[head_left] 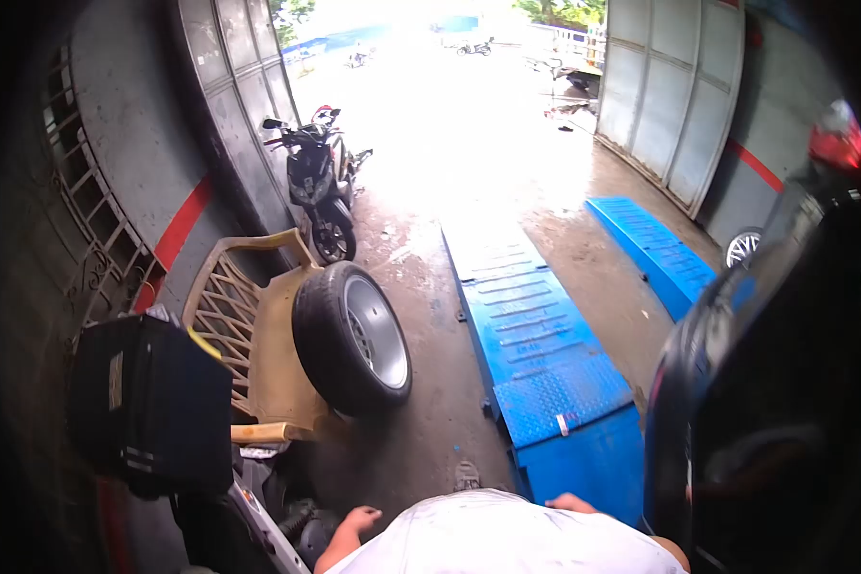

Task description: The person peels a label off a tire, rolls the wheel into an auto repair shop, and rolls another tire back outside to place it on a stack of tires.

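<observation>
Low in the view, my left hand (362,518) hangs beside my white shirt (493,536), its fingers loosely bent and slightly apart, with nothing seen in them. It is nearest to the dark parts of a motorbike. On the other side of the shirt, my right hand (571,502) shows only in part, in front of the lower end of a blue ramp (536,335); its fingers are too hidden to read. Ahead on the left, a tyre on a silver rim (354,340) stands upright against the seat of a tan plastic chair (282,368).
A black box (153,402) sits on a motorbike at the left. Beyond the chair stands a dark scooter (320,182) by a metal door. A second blue ramp (651,253) lies to the right, and a black vehicle (765,383) fills the right side.
</observation>
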A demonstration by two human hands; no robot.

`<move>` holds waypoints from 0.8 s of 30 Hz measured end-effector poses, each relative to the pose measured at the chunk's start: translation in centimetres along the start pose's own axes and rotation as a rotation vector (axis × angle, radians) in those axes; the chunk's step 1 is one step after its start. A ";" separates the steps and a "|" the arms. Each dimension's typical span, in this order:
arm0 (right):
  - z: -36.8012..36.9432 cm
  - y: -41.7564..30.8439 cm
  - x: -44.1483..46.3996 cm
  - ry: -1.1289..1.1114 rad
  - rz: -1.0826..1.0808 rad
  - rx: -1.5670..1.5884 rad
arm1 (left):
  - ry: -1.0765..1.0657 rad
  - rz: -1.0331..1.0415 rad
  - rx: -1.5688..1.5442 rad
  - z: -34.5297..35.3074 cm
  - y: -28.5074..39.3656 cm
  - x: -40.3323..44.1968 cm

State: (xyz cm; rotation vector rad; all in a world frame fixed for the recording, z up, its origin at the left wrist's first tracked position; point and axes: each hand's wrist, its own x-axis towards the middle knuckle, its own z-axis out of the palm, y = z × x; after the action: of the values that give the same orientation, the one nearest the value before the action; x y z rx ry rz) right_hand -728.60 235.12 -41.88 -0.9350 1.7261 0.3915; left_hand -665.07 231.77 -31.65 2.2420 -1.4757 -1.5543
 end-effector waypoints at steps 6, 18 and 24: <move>-25.3 -30.6 7.9 0.566 -0.516 -0.117 | 0.114 -0.109 -0.065 -4.3 5.0 1.5; -43.4 -66.2 14.2 0.391 -0.672 -0.204 | 0.489 0.289 -0.254 -22.0 28.9 31.3; -47.0 -57.4 21.1 0.406 -0.310 -0.049 | 0.356 0.524 -0.134 -36.9 48.9 46.8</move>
State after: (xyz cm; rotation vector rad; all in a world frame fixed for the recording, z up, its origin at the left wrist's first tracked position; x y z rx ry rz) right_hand -718.65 159.08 -33.42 -1.3653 1.8952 0.0382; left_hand -668.14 155.44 -21.55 1.7416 -1.6114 -1.0060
